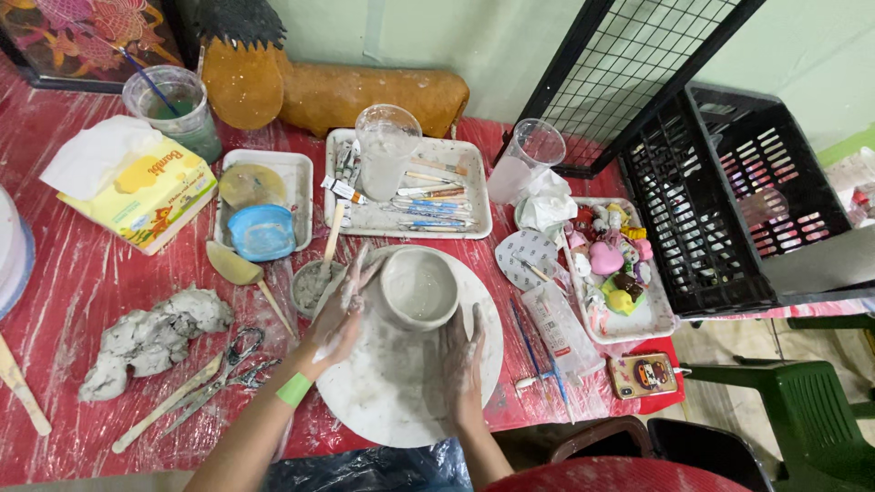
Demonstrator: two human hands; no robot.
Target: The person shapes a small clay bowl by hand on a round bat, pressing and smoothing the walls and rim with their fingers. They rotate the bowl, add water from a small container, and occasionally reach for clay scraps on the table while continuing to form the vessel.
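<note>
Palms are where I start: my left hand [339,319] lies flat and spread against the left wall of the grey clay bowl [418,290], fingers reaching up past the rim, and my right hand [460,357] rests open at its lower right foot, neither one closed around anything. The bowl sits a little above centre on the round clay-smeared board [392,401]. I judge the shaping goes best with even, light pressure from both sides, so the soft wall does not lean or buckle, and with the fingers kept wet. Just beside my left fingers stands a small slip cup [312,284]; farther left lie a clay lump [150,337], scissors [232,360] and wooden tools on the red table cover [55,282].
</note>
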